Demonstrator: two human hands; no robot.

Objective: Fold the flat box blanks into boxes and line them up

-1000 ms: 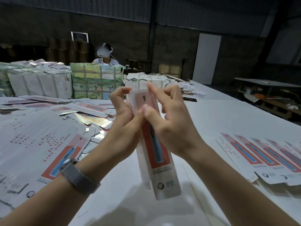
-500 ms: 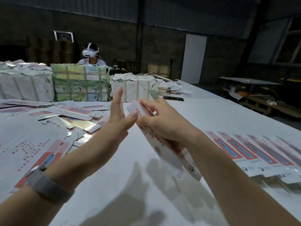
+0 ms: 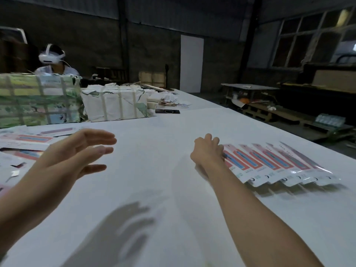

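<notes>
left hand (image 3: pixel 77 151) splayed; right hand (image 3: pixel 208 151) on boxes (image 3: pixel 269 162).

A workshop or packing shed, plainly, not a home. Dark, bare walls and a high, dim roof; grimy multi-paned windows (image 3: pixel 316 41) at right. One long white work table (image 3: pixel 158 189), strewn at left with flat printed box blanks (image 3: pixel 28 138), with a row of folded boxes (image 3: pixel 277 162) laid side by side at right. Strapped bundles of printed stock (image 3: pixel 38 99) stacked at the far end. Behind them, a second worker (image 3: pixel 54 63) in a white headset. Rough benches and wooden pallets (image 3: pixel 273 110) along the right wall.
</notes>
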